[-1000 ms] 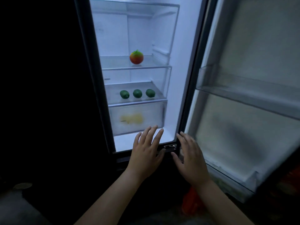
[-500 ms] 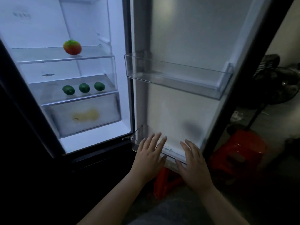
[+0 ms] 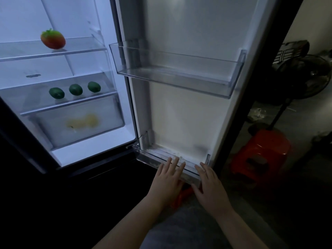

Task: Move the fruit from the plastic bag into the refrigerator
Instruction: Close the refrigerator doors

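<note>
The refrigerator [image 3: 93, 151] fills the left and centre of the frame, lit inside, with its door [image 3: 188, 114] swung wide toward the right. At the upper left a red-and-green fruit [image 3: 53, 40] sits on a glass shelf [image 3: 84, 48]. Below it, three green fruits [image 3: 75, 89] lie in a row on the next shelf, close together but apart. Under them, a yellow fruit [image 3: 82, 121] shows as a blur through the frosted front of the drawer [image 3: 109, 112]. On the door, the upper bin [image 3: 179, 78] is clear plastic, and the lower bin [image 3: 152, 159] sits at the door's bottom edge. Both hands reach up from the bottom centre with fingers straight and spread, holding nothing. The left hand [image 3: 168, 178] and the right hand [image 3: 210, 187] lie side by side, fingertips over the lower bin's front rim. Whether they press on it cannot be told. At the right, in the dark, a red stool [image 3: 264, 151] stands below a fan [image 3: 301, 78].
</note>
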Motion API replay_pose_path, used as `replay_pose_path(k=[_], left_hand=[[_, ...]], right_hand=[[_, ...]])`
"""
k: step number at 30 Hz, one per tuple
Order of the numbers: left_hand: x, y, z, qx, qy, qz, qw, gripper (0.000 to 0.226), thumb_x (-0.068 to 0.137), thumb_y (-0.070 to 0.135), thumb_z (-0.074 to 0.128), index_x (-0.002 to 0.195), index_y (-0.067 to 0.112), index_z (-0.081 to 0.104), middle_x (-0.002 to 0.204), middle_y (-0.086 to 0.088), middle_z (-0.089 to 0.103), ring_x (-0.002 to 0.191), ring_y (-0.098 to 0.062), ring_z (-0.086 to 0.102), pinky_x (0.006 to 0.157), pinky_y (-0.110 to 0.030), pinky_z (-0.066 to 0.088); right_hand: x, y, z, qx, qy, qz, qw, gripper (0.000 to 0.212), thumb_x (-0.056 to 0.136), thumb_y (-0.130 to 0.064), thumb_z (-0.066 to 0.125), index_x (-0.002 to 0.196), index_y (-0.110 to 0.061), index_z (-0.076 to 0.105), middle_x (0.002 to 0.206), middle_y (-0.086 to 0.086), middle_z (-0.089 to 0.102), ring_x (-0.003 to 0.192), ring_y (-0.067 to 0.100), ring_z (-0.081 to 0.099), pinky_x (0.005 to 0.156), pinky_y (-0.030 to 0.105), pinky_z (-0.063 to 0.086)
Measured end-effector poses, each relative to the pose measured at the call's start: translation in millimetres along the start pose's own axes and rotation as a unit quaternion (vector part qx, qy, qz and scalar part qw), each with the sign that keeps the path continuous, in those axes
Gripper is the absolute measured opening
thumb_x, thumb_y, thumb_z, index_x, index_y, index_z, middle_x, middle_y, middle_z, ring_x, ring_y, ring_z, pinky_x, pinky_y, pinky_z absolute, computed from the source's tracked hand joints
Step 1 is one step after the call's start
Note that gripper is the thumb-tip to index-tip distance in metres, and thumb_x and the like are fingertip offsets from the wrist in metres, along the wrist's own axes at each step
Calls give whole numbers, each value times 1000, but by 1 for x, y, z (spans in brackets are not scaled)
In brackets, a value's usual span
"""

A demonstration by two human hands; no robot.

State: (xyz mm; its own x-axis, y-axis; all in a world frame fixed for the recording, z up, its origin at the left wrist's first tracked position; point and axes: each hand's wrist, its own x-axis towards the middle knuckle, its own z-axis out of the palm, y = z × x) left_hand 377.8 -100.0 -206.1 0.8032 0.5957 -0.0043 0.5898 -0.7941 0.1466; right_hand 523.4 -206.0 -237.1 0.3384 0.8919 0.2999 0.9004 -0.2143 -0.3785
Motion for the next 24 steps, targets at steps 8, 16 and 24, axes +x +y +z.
replay_pose_path(k=[8,16,24], left_hand=[[-4,-3,5,-5,-13,-11,1000,78,79,64,-11,150,32,-6,158,1,-13,141,-21,-22,116,-43,-7],[-23,-12,2,-19,-16,0,1000,114,51,79,-39,150,32,-5,153,4,-19,142,-20,-22,118,-46,-4],[-50,-45,1,17,-37,11,999,64,97,50,24,149,33,-8,158,2,-14,142,-19,-20,117,-45,-3]], right_hand=[[-4,2,9,-18,3,3,1000,60,86,-31,65,140,-20,41,148,2,36,140,18,28,107,39,40],[-17,-11,16,-18,-2,5,1000,61,86,-29,65,141,-25,40,148,0,37,142,17,26,107,42,40],[-41,-62,23,-39,1,38,999,71,81,-29,71,142,-27,36,148,0,38,141,17,25,104,42,43]])
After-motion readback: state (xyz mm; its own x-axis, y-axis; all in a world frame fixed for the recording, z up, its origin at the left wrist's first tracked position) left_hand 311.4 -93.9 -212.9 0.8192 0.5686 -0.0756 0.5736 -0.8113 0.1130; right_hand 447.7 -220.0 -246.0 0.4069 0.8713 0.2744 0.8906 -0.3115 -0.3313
